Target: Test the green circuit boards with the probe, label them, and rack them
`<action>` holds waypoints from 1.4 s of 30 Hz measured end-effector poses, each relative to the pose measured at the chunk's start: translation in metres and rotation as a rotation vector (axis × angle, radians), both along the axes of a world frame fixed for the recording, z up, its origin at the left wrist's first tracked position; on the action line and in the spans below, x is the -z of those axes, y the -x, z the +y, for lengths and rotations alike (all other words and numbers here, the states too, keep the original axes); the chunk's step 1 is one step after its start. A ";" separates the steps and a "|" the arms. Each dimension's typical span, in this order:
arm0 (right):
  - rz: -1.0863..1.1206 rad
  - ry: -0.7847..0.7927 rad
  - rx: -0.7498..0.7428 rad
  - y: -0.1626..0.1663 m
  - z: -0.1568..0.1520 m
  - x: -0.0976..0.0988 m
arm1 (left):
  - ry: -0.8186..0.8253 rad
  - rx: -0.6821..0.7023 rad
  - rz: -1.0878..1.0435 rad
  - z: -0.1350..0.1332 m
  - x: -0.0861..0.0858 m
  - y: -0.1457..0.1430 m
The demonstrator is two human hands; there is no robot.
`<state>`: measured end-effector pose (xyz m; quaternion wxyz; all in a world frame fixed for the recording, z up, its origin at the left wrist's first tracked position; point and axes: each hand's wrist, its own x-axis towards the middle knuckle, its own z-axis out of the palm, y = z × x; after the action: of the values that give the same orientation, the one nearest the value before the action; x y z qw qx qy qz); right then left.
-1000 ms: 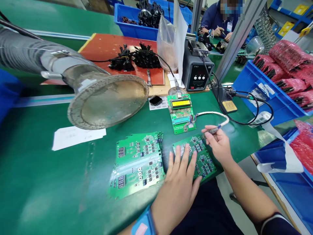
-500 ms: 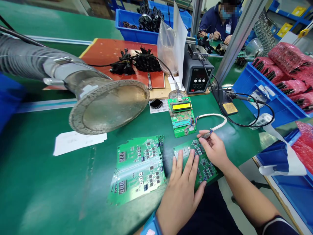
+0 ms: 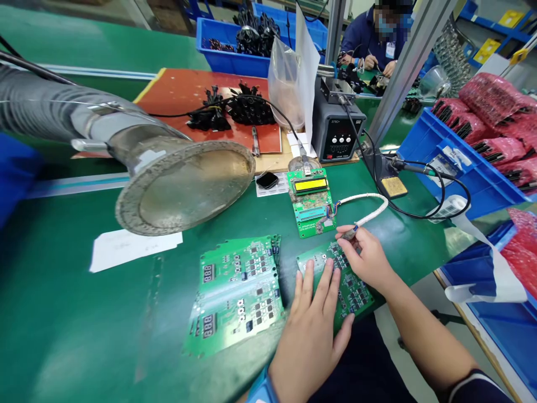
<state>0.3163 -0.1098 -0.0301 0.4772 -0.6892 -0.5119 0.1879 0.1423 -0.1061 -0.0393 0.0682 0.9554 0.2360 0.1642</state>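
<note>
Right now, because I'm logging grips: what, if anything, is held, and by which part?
The right hand pinches the wired probe by its body, near the white cable. The left hand lies on a circuit board, grasping nothing.

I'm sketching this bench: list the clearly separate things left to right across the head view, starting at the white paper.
White paper, stacked green circuit boards, yellow-LCD circuit board, right hand, pink-bundle-filled blue bin.

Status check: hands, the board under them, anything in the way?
Left hand spread on board. Right hand grips probe near board's far edge; contact unclear. White cable arcs beyond right hand.
</note>
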 end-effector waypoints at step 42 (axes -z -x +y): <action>0.075 0.020 -0.024 -0.005 -0.002 0.003 | 0.129 0.025 -0.040 0.002 -0.001 0.002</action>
<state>0.3211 -0.1120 -0.0336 0.4868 -0.6804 -0.4997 0.2245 0.1401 -0.1046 -0.0386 0.1364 0.9484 0.2328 0.1666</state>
